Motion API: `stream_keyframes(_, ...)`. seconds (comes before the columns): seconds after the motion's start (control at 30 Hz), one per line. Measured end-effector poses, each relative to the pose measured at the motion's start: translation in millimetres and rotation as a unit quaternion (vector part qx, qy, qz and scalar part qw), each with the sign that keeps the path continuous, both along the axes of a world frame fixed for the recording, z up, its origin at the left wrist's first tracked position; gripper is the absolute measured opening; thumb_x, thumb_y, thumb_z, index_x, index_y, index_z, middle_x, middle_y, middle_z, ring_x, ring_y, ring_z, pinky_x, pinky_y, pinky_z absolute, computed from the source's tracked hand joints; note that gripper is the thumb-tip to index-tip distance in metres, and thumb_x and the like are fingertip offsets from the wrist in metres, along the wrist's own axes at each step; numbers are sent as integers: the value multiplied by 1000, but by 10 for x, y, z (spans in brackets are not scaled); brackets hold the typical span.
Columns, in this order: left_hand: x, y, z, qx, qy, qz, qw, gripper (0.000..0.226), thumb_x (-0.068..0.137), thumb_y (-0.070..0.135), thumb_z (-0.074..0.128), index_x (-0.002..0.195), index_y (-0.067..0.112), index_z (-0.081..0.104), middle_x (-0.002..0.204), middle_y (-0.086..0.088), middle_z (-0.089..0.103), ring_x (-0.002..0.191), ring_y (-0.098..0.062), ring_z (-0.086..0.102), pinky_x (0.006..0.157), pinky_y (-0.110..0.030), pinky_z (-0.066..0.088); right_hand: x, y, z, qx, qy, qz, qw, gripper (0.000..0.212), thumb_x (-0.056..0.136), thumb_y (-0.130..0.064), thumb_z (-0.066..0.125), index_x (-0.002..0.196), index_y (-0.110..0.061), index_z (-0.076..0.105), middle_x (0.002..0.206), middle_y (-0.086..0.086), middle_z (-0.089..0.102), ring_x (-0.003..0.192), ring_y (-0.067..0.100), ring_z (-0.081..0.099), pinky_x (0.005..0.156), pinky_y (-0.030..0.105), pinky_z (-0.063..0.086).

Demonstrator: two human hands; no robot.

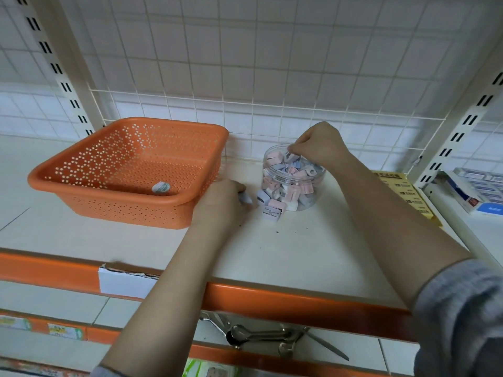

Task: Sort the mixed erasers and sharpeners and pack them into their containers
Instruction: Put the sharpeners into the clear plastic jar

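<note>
My right hand (315,144) pinches a small piece at the mouth of the clear jar (292,183) of pink and blue sharpeners; its fingertips hide what kind. My left hand (221,204) curls round a pale piece (245,198), mostly covered. Just right of it two loose sharpeners (270,205) touch the jar. The orange basket (130,170) sits left of it.

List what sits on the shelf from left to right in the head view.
Orange basket → left hand → loose sharpeners → clear jar, with the right hand at its mouth → yellow box → blue-and-white boxes.
</note>
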State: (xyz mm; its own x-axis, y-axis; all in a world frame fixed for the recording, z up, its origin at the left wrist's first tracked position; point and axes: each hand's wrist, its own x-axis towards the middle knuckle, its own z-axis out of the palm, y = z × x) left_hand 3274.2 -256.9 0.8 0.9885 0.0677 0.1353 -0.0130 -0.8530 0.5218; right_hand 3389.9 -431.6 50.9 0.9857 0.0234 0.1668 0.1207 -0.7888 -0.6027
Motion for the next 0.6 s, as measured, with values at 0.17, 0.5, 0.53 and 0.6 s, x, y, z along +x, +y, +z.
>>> stream_keyframes(0.17, -157, -55, 7, -21, -53, 4, 998, 23, 79, 27, 59, 65, 11, 51, 67, -5, 57, 67, -25, 50, 53, -29, 32, 98, 77, -11, 12, -12, 5, 1000, 36, 80, -21, 67, 95, 12, 66, 96, 27, 67, 72, 26, 61, 71, 35, 52)
stream_keyframes(0.5, -104, -81, 210, -72, -96, -33, 992, 36, 85, 24, 62, 120, 15, 62, 110, -2, 68, 98, -14, 61, 87, -26, 45, -477, -245, -18, 135, -81, -43, 987, 14, 86, -22, 63, 82, -12, 72, 87, 3, 69, 79, 11, 59, 70, 20, 42)
stream_keyframes(0.53, -38, -102, 256, -73, -104, -42, 991, 38, 86, 24, 62, 123, 16, 60, 113, 0, 67, 99, -12, 60, 86, -23, 44, -585, -295, -49, 141, -81, -53, 985, 14, 86, -22, 62, 80, -14, 71, 82, 1, 68, 78, 11, 58, 65, 18, 41)
stream_keyframes(0.6, 135, -166, 365, -66, -115, -61, 989, 39, 87, 24, 62, 125, 18, 58, 118, 3, 64, 99, -7, 58, 82, -17, 40, -798, -403, -143, 150, -78, -70, 983, 15, 86, -21, 61, 76, -14, 70, 73, 0, 66, 74, 14, 59, 60, 15, 41)
